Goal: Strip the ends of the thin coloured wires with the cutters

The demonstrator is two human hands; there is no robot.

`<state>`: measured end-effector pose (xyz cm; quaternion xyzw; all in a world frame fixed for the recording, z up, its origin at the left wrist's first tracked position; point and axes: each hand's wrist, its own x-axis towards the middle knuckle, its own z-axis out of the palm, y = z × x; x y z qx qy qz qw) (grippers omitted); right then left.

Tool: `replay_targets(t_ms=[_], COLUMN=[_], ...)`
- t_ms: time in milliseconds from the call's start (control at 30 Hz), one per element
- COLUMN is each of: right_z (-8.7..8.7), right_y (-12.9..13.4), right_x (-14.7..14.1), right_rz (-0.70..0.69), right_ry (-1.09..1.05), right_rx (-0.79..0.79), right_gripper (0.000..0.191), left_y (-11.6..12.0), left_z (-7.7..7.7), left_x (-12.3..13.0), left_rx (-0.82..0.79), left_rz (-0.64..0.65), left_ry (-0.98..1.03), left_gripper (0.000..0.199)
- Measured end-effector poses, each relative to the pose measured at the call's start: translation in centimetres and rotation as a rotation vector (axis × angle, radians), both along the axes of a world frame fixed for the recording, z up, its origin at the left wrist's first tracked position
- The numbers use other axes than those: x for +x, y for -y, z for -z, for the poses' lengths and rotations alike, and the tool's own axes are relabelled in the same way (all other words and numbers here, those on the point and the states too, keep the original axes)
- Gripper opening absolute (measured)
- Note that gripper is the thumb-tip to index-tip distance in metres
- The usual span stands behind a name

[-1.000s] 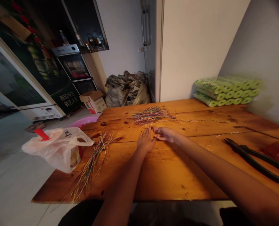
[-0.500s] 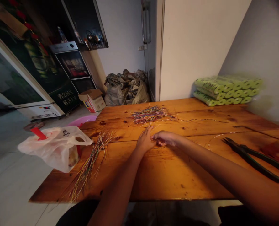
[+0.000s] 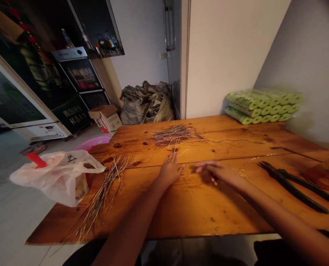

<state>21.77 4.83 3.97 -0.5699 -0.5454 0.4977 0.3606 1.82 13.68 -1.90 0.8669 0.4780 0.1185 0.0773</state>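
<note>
My left hand (image 3: 170, 170) rests palm down on the wooden table (image 3: 209, 207), its fingers apart and pointing at a loose bundle of thin multicoloured wires (image 3: 175, 135) just beyond it. My right hand (image 3: 209, 171) hovers a short way to the right, blurred, with its fingers loosely curled. Whether it pinches a fine wire is too blurred to tell. A second spray of coloured wires (image 3: 103, 195) fans across the table's left side. Black-handled pliers (image 3: 292, 183) lie to the right of my right hand, and a thin beaded strand (image 3: 235, 140) runs along the table.
A white plastic bag (image 3: 59, 179) sits on the table's left corner, above a pink basin (image 3: 94, 142) on the floor. Green wrapped rolls (image 3: 263, 107) are stacked against the far wall. A cardboard box (image 3: 106, 118), bulging sacks (image 3: 145, 105) and a glass-fronted cabinet (image 3: 17, 92) stand beyond.
My right hand has drawn away from my left hand and moved right. The two hands were close together before. My left hand has barely moved, and the whole view has shifted slightly.
</note>
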Motion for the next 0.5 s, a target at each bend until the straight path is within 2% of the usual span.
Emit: replay_targets(t_ms=[100, 167, 233, 333, 500], right_z=[3.2, 4.4, 4.7, 4.3, 4.0], right_y=[3.3, 4.5, 5.0, 4.9, 5.0], right_x=[2.1, 2.8, 2.9, 2.5, 2.2], right_rz=[0.065, 0.105, 0.115, 0.071, -0.012], right_ry=[-0.134, -0.140, -0.168, -0.171, 0.104], right_rx=[0.063, 0.032, 0.041, 0.096, 0.218], right_gripper=[0.034, 0.032, 0.031, 0.031, 0.027], left_y=[1.8, 3.3, 5.1, 7.8, 11.9], left_z=[0.1, 0.0, -0.2, -0.9, -2.0], left_x=[-0.7, -1.5, -2.2, -3.1, -3.5], left_rx=[0.033, 0.044, 0.025, -0.023, -0.092], left_rz=[0.049, 0.083, 0.105, 0.120, 0.146], left_ry=[-0.008, -0.010, -0.013, -0.021, -0.051], left_gripper=[0.066, 0.066, 0.065, 0.065, 0.066])
